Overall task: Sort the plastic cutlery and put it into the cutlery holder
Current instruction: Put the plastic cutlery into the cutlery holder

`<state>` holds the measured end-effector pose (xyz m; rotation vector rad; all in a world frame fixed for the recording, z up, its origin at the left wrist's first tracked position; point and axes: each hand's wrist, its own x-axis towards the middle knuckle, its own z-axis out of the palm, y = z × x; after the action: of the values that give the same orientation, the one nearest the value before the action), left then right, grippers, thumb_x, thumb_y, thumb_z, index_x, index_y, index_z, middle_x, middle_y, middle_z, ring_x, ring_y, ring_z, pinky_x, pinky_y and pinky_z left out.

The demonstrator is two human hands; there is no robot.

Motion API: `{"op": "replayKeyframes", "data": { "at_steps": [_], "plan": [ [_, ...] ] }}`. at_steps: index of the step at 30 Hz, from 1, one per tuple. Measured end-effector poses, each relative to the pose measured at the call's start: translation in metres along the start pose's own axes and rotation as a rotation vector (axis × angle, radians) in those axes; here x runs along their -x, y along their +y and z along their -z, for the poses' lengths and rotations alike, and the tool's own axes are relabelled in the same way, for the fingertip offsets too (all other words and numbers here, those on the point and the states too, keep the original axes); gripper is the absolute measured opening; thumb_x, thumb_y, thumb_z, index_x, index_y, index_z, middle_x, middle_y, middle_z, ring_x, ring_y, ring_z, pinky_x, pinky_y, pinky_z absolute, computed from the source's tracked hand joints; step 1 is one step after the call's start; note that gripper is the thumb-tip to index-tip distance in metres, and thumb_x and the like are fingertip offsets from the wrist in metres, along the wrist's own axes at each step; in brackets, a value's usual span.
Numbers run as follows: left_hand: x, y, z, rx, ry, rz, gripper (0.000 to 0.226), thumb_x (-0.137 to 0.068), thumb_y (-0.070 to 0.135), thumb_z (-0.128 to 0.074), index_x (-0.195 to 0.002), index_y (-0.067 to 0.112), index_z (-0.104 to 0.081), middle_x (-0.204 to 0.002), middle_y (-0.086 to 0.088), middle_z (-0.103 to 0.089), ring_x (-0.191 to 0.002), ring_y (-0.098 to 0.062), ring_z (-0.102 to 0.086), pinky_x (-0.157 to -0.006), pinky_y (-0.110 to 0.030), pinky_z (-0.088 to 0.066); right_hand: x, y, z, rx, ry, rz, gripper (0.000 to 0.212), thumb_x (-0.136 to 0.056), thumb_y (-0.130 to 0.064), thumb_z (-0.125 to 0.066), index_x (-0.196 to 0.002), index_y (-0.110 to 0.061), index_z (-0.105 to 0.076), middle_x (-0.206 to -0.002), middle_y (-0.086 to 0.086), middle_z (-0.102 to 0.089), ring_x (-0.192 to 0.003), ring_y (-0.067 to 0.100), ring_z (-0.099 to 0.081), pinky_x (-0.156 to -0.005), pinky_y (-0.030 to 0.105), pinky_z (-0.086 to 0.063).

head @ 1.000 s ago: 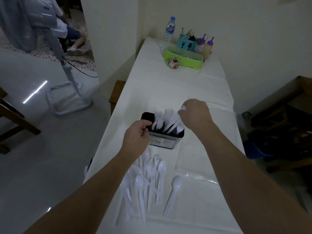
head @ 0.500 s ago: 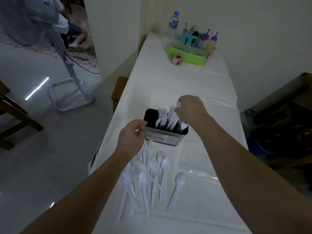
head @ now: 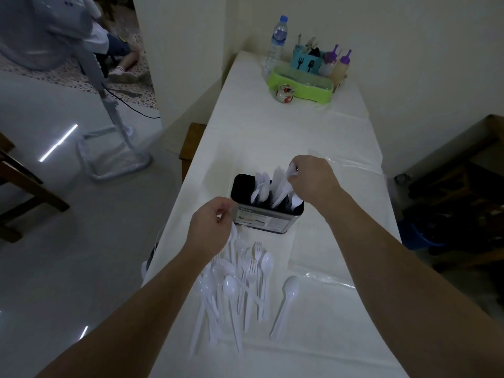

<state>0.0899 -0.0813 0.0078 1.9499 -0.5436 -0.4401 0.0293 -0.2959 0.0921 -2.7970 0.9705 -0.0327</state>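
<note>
Label (head: 263, 220) on cutlery holder (head: 240, 186) too blurred to read

Dim room before me. Cream walls (head: 409, 64), glossy grey floor (head: 54, 255) with light streak (head: 58, 143). Long white-covered tabletop (head: 272, 137) runs to corner. Wooden chair (head: 16, 192) left, fan stand (head: 114, 148) beyond.

Right hand (head: 313, 181) hides the holder's (head: 261, 216) right compartment.
</note>
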Motion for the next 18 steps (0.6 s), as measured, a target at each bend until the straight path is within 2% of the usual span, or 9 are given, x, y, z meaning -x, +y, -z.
{"op": "replayKeyframes", "data": {
  "at_steps": [2,6,9,13,15,18],
  "plan": [
    [0.001,0.001,-0.001,0.011,-0.005,-0.003,0.019,-0.098,0.013,-0.054,-0.109,0.021,-0.067,-0.1,0.013,-0.065,-0.094,-0.009,-0.062,-0.074,-0.003,-0.04,-0.002,0.003,0.006,0.022,0.021,0.019,0.018,-0.084,-0.003,-0.053,-0.093,-0.007,-0.068,-0.098,0.01,-0.069,-0.093,0.03,-0.063,-0.074,0.03,-0.047],
    [0.001,0.001,-0.003,0.019,-0.013,-0.004,0.02,-0.098,0.012,-0.054,-0.102,0.028,-0.064,-0.096,0.016,-0.063,-0.089,-0.006,-0.061,-0.065,0.001,-0.042,-0.003,0.0,0.005,0.081,0.009,0.075,0.018,-0.083,0.001,-0.054,-0.092,-0.005,-0.068,-0.094,0.012,-0.07,-0.088,0.031,-0.064,-0.074,0.033,-0.053],
    [-0.001,-0.001,-0.007,0.012,-0.022,0.002,0.021,-0.098,0.011,-0.053,-0.105,0.027,-0.065,-0.103,0.01,-0.066,-0.093,-0.01,-0.062,-0.065,0.002,-0.043,-0.001,-0.003,-0.007,0.021,-0.02,0.093,0.015,-0.087,-0.004,-0.054,-0.096,-0.006,-0.065,-0.095,0.012,-0.069,-0.09,0.03,-0.063,-0.077,0.035,-0.053],
    [-0.005,-0.003,-0.01,0.006,-0.027,-0.006,0.022,-0.098,0.011,-0.053,-0.107,0.025,-0.066,-0.107,0.006,-0.068,-0.097,-0.014,-0.064,-0.067,0.001,-0.044,-0.005,-0.001,-0.008,-0.099,-0.015,0.061,0.015,-0.091,-0.016,-0.057,-0.099,-0.007,-0.065,-0.098,0.012,-0.068,-0.095,0.028,-0.06,-0.073,0.028,-0.045],
    [-0.006,-0.004,-0.01,0.013,-0.025,-0.003,0.021,-0.098,0.012,-0.053,-0.107,0.026,-0.067,-0.107,0.006,-0.068,-0.098,-0.015,-0.064,-0.067,-0.001,-0.044,-0.005,0.0,-0.008,-0.111,-0.03,0.075,0.012,-0.091,-0.016,-0.057,-0.098,-0.009,-0.064,-0.097,0.011,-0.067,-0.095,0.027,-0.06,-0.071,0.027,-0.042],
    [-0.008,-0.005,-0.011,0.011,-0.031,-0.008,0.021,-0.098,0.013,-0.054,-0.109,0.025,-0.067,-0.108,0.006,-0.068,-0.099,-0.014,-0.064,-0.067,0.0,-0.044,-0.004,0.004,-0.008,-0.14,-0.027,0.082,0.008,-0.088,-0.015,-0.058,-0.094,-0.01,-0.061,-0.089,0.008,-0.064,-0.089,0.028,-0.059,-0.07,0.03,-0.045]
  ]
}}
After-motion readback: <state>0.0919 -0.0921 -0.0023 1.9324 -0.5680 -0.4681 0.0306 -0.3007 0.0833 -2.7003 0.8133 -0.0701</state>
